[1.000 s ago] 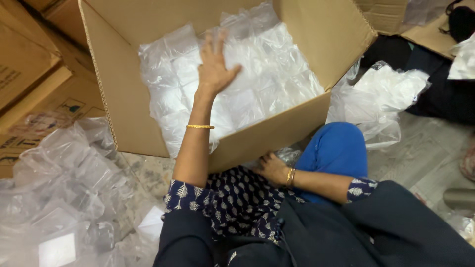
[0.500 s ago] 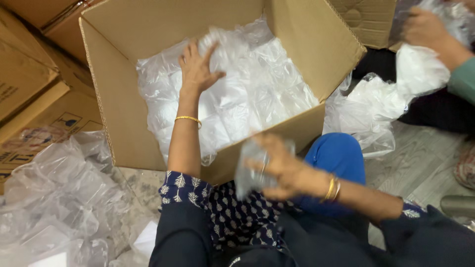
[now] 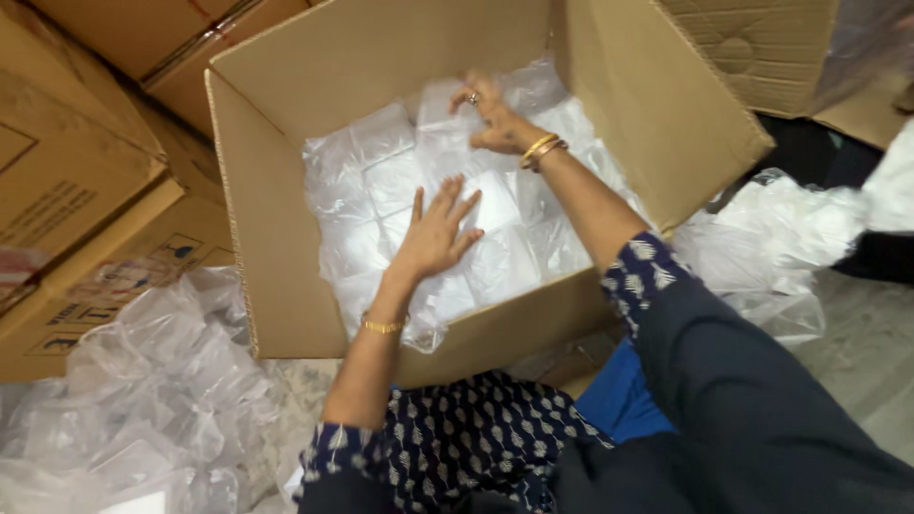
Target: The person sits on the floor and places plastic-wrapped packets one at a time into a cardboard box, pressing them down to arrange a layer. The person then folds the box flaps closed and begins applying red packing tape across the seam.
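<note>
A large open cardboard box [image 3: 286,276] stands in front of me, filled with several clear plastic packets [image 3: 381,181] laid flat in layers. My left hand [image 3: 436,233] lies flat on the packets near the middle of the box, fingers spread. My right hand [image 3: 490,112] reaches to the far side of the box and rests on a clear packet [image 3: 447,105] there, fingers bent over it; a ring and gold bangles show. Whether it grips that packet is unclear.
A heap of clear plastic packets [image 3: 124,400] lies on the floor at the left. Stacked cardboard boxes [image 3: 76,190] stand at the left and back. More crumpled clear plastic [image 3: 762,247] lies to the right of the box, beside another carton [image 3: 762,57].
My right hand has come up from beside my knee with a clear packet and moved into the far side of the box. My left hand slid nearer along the packets.
</note>
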Motion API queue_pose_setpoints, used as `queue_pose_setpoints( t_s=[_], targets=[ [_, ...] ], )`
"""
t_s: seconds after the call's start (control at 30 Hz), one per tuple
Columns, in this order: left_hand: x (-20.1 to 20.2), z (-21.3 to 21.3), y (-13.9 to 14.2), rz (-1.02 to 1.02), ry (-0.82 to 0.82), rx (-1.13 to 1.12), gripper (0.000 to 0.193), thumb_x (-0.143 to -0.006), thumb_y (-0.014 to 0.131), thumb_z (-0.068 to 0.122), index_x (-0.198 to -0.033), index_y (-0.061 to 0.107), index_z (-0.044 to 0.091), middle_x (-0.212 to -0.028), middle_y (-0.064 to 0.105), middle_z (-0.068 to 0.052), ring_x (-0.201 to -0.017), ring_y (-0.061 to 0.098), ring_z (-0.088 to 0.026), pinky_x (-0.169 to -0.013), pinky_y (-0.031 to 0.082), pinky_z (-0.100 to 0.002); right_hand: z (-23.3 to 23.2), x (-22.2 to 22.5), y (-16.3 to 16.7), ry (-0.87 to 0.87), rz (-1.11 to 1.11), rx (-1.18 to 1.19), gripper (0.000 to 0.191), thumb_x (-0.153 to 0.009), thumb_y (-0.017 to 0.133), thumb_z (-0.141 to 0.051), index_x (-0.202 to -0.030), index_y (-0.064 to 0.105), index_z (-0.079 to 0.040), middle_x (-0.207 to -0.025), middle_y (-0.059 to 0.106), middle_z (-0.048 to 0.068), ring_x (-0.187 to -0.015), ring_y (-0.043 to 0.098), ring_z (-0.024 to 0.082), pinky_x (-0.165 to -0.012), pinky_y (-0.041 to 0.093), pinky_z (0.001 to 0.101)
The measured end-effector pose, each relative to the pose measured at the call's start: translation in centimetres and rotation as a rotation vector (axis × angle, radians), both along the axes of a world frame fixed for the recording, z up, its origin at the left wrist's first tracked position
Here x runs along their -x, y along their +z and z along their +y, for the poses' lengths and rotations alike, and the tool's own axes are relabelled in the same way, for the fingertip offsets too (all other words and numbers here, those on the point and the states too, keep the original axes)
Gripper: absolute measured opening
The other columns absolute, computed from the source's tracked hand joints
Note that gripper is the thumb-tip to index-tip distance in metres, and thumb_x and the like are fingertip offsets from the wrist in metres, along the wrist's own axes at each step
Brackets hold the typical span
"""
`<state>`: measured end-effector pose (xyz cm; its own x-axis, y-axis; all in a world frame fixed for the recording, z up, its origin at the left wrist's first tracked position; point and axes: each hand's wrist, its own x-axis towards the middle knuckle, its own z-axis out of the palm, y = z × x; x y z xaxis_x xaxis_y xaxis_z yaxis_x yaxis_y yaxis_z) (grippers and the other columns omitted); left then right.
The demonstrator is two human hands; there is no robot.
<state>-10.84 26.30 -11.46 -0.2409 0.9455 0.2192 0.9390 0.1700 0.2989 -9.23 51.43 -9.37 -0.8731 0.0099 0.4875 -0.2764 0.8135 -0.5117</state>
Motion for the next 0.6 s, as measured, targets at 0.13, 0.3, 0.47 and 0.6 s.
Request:
queue_pose_setpoints(
  t_s=[0.13,0.3,0.47,0.6],
  targets=[
    [-1.8,-2.2,0.4,0.025,0.048,-0.273,0.042,-0.095,0.071,0.027,-0.132,0.060,0.010,-0.142,0.054,-0.016,-0.135,0.050,-0.035,-0.120,0.029,-0.058,-2.3,2.0,-1.5,0.056,-0.066,0.576,0.049,-0.093,0.081,-0.027,-0.133,0.056,-0.015,-0.159,0.038,0.014,-0.156,0.029,0.035,-0.129,0.022,0.0458],
    [-2.6,-1.6,1.0,-0.007,0.083,-0.392,0.043,-0.090,0.076,0.018,-0.128,0.060,0.006,-0.135,0.055,-0.021,-0.123,0.055,-0.040,-0.102,0.045,-0.048,-1.5,2.0,0.0,-0.056,-0.184,0.385,0.067,-0.071,0.085,-0.036,-0.125,0.053,-0.015,-0.134,0.049,0.012,-0.138,0.043,0.032,-0.119,0.035,0.0429],
    [-3.0,-1.5,0.4,0.008,0.121,-0.323,0.039,-0.091,0.076,0.021,-0.126,0.061,0.008,-0.137,0.055,-0.020,-0.126,0.055,-0.038,-0.100,0.046,-0.046,-1.2,2.3,-0.3,0.043,-0.088,0.471,0.065,-0.074,0.080,-0.030,-0.128,0.050,-0.010,-0.138,0.049,0.017,-0.145,0.039,0.034,-0.122,0.031,0.0453],
    [-3.4,-0.8,0.2,0.090,0.090,-0.193,0.053,-0.094,0.069,0.041,-0.136,0.057,0.011,-0.153,0.045,-0.020,-0.142,0.042,-0.039,-0.113,0.036,-0.054,-2.0,2.5,-0.8,0.008,-0.062,0.554,0.045,-0.101,0.073,-0.034,-0.133,0.052,-0.010,-0.150,0.038,0.017,-0.147,0.030,0.036,-0.118,0.026,0.0475]
  ],
)
